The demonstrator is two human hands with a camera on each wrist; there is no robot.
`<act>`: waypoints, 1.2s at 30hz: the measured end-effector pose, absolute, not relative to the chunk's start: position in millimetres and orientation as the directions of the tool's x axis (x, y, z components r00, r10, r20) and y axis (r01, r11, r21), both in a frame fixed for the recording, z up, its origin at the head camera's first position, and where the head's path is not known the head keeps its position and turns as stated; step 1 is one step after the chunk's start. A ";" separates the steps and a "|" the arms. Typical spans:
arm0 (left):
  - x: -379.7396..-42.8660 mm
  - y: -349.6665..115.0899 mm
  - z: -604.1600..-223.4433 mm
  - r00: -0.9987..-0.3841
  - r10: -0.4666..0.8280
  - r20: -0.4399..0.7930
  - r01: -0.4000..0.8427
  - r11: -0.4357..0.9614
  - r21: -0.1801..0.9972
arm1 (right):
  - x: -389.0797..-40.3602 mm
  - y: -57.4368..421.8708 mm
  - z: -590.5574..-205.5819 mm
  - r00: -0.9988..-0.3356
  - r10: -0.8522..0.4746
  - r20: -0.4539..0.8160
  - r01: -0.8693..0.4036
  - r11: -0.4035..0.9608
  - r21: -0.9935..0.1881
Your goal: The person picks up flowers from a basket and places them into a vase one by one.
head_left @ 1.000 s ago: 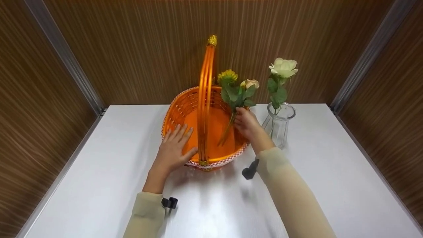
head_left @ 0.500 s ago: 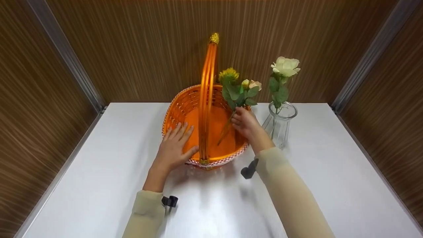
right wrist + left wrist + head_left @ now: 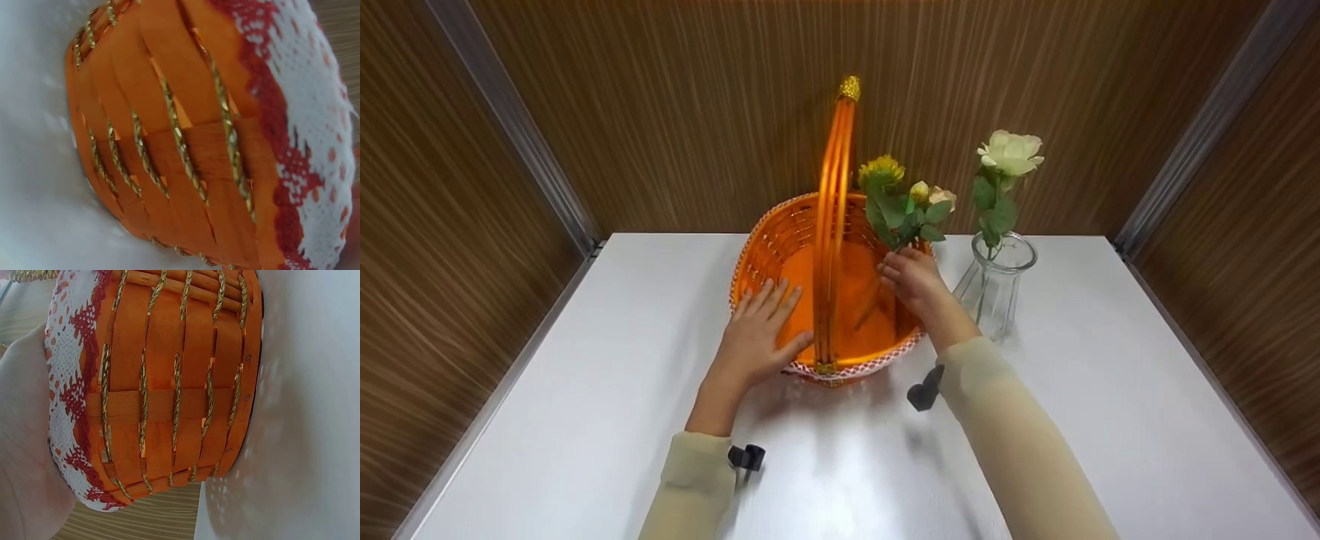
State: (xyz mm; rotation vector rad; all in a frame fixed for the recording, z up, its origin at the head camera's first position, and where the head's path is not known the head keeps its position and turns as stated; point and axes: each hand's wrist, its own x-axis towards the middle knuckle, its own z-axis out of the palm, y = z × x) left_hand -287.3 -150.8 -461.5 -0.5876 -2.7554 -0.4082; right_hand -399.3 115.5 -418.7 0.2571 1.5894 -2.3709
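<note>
The fingers of the right hand (image 3: 916, 281) pinch a thin stem (image 3: 870, 306) at three o'clock inside the orange woven basket (image 3: 856, 279), the stem's lower end slanting down toward seven. Above the grip fan green leaves (image 3: 891, 210), with a yellow flower (image 3: 880, 171) toward eleven o'clock, and a peach rose (image 3: 943, 198) and a pale bud (image 3: 919, 190) toward one. The left hand (image 3: 754, 334) lies over the basket rim at eight o'clock, fingers straight and spread, palm side against the red-and-white lace trim (image 3: 70, 388). The basket handle (image 3: 832, 187) rises from six o'clock and arches toward twelve. Just beside the basket, at three o'clock, a ribbed clear glass vase (image 3: 1002, 296) stands upright on the white worktop (image 3: 1110, 375), holding a single cream-white rose (image 3: 1010, 154). Beyond, at twelve, rises a brown wood-grain panel (image 3: 697, 112).
</note>
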 end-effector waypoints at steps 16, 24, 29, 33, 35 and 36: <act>-288.0 -151.6 -460.6 -0.873 0.351 0.339 0.434 0.876 0.209 | -401.1 108.0 -423.3 -0.979 -0.052 -0.195 0.200 -0.383 -0.902; -289.0 -151.1 -460.2 -0.867 0.354 0.352 0.439 0.875 0.203 | -402.0 109.9 -421.2 -0.973 -0.044 -0.228 0.222 -0.473 -0.853; -288.5 -151.0 -461.1 -0.865 0.355 0.355 0.441 0.874 0.202 | -402.2 110.3 -420.8 -0.971 -0.044 -0.236 0.225 -0.505 -0.833; -287.5 -150.6 -461.3 -0.870 0.350 0.348 0.438 0.872 0.218 | -401.9 109.6 -422.6 -0.973 -0.033 -0.230 0.215 -0.500 -0.839; -287.2 -150.4 -461.5 -0.871 0.347 0.347 0.437 0.871 0.225 | -401.6 108.7 -424.0 -0.975 -0.031 -0.221 0.207 -0.495 -0.844; -286.9 -150.5 -461.5 -0.872 0.346 0.347 0.436 0.871 0.228 | -401.4 108.3 -424.6 -0.976 -0.031 -0.216 0.203 -0.493 -0.846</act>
